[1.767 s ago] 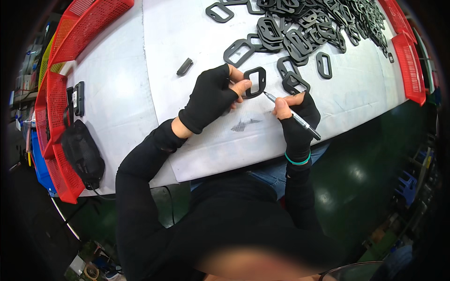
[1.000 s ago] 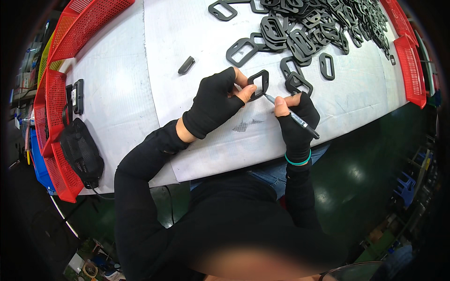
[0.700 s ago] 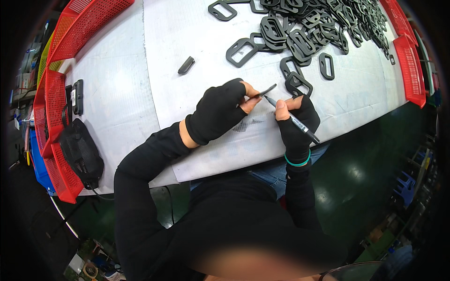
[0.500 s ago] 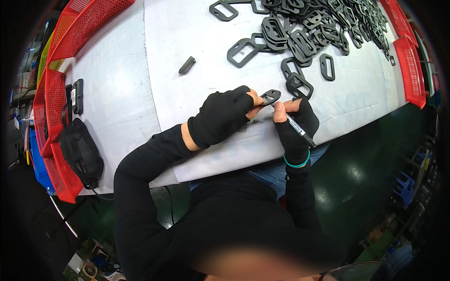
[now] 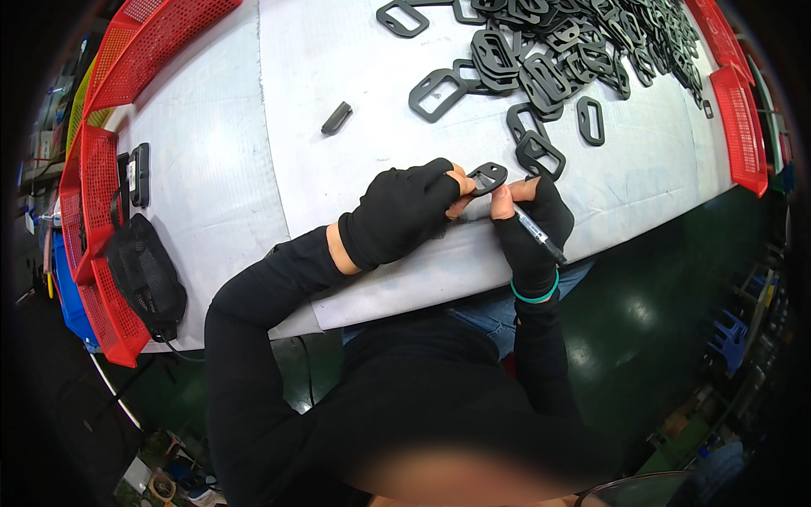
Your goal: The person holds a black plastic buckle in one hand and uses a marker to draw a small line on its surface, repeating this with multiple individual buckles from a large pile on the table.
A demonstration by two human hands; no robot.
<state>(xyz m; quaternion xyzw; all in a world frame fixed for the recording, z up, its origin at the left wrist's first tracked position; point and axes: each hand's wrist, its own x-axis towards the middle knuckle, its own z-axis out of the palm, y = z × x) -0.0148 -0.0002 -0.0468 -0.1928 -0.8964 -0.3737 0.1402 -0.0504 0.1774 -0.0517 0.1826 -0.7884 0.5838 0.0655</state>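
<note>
My left hand (image 5: pixel 405 204), in a black fingerless glove, is closed on one end of a black oblong frame part (image 5: pixel 490 177) and holds it up off the table. Between the thumb and fingers of my right hand (image 5: pixel 534 221) is a marker pen (image 5: pixel 541 234), its tip end at the near edge of that part. The tip itself is hidden by my fingers. Just beyond my right hand, a loose black frame (image 5: pixel 540 155) of the same kind lies partly over another one. A dark pen cap (image 5: pixel 337 118) rests on the table by itself.
A large heap of black frames (image 5: pixel 549 78) covers the far right of the white-covered table (image 5: pixel 338 68). Red perforated baskets line the left edge (image 5: pixel 118 317) and right edge (image 5: pixel 740 127). A black mesh pouch (image 5: pixel 145 275) and a black device (image 5: pixel 140 174) lie at the left.
The frame part in my left hand has tilted so that its opening shows wider. My right hand with the marker has shifted very slightly.
</note>
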